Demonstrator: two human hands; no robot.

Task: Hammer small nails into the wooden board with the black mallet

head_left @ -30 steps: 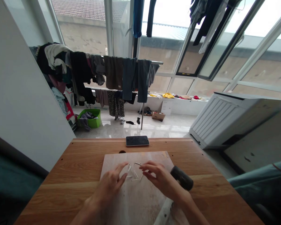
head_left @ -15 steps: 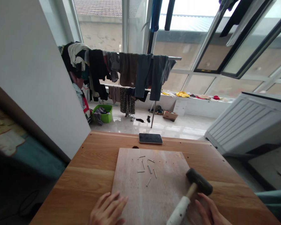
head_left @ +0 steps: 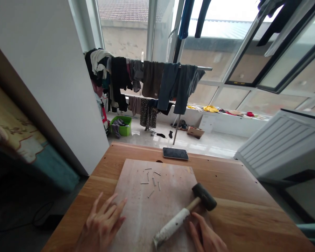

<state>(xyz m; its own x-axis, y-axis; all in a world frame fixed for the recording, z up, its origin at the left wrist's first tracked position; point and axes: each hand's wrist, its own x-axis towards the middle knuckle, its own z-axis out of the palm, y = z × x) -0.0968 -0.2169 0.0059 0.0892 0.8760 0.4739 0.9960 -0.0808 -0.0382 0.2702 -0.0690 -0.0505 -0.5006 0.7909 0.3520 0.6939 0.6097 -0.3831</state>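
A flat wooden board (head_left: 136,217) lies on the wooden table, with several loose nails (head_left: 154,181) scattered on its far half. On the board's right side rests a rubber mallet (head_left: 204,196), its black head overhanging the right edge and its white-wrapped handle slanting toward me. My left hand (head_left: 102,220) is open at the board's left edge, fingers spread, fingertips over the edge. Beside the mallet handle, at the board's right edge, is my right hand (head_left: 204,232), its fingers extended and apart; they are not wrapped round the handle.
A black phone (head_left: 175,153) lies near the table's (head_left: 241,196) far edge. Beyond stand a drying rack hung with clothes (head_left: 170,84), a green basket (head_left: 124,127) and windows. A white cabinet side (head_left: 55,70) rises at the left, a white slatted panel (head_left: 280,143) at the right.
The board has shifted left on the table, carrying the nails and mallet. Both hands have moved left with it, and my left fingers are spread wider. The view has turned slightly.
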